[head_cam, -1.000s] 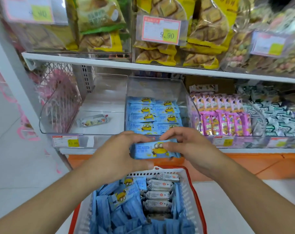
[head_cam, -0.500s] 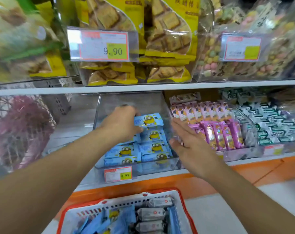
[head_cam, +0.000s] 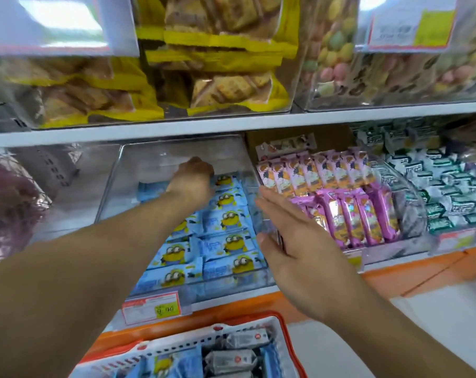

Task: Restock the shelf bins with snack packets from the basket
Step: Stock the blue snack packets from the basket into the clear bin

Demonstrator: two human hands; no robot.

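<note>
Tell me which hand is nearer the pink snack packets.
Right. The right hand hovers open just beside the pink snack packets; the left hand reaches deep into the blue-packet bin.

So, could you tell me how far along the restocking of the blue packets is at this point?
Well under way. The clear bin already holds rows of blue cartoon packets. The left hand is deep at its back, though whether it holds a packet is hidden; the right hand rests flat against the bin's right wall. Blue and grey packets are left in the basket.

The single head view looks forward and slightly down, close to the shelf (head_cam: 231,126), which fills the upper frame; the basket (head_cam: 288,334) sits at the bottom edge.
</note>
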